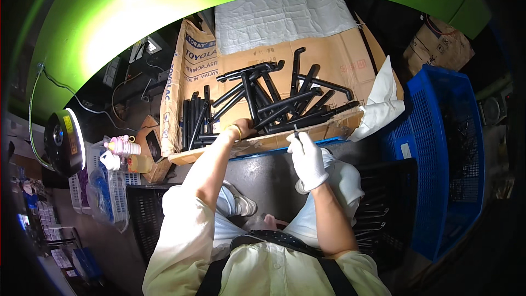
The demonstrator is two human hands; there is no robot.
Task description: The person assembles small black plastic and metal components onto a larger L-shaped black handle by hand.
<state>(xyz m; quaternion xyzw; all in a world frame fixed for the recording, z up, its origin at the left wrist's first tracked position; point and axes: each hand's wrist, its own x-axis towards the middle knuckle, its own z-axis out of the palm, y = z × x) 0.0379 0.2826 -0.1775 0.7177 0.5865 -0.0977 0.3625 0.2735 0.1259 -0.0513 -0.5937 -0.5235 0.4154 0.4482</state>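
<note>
the right hand (308,159), in a white glove, is closing its fingers around a small thin dark tool (295,130) that is sticking up from the fist, just in front of the near edge of the cardboard sheet (329,55). the left hand (241,129), wearing a yellow band at the wrist, is reaching onto that sheet and resting among the black plastic handles (274,101); its fingers are hidden behind the parts, so whether it is gripping one cannot be told. the handles are lying in a loose crossed pile on the middle of the cardboard, with a few straighter pieces lined up side by side toward the left. a grey cloth (279,16) is lying at the far end of the cardboard, and a white bag (381,104) is leaning at its right edge. a blue plastic crate (438,153) is standing to the right, near the person's right knee. on the left, a pale bottle (123,145) is sitting just beside a clear basket (109,197), below a round lamp (64,141).
</note>
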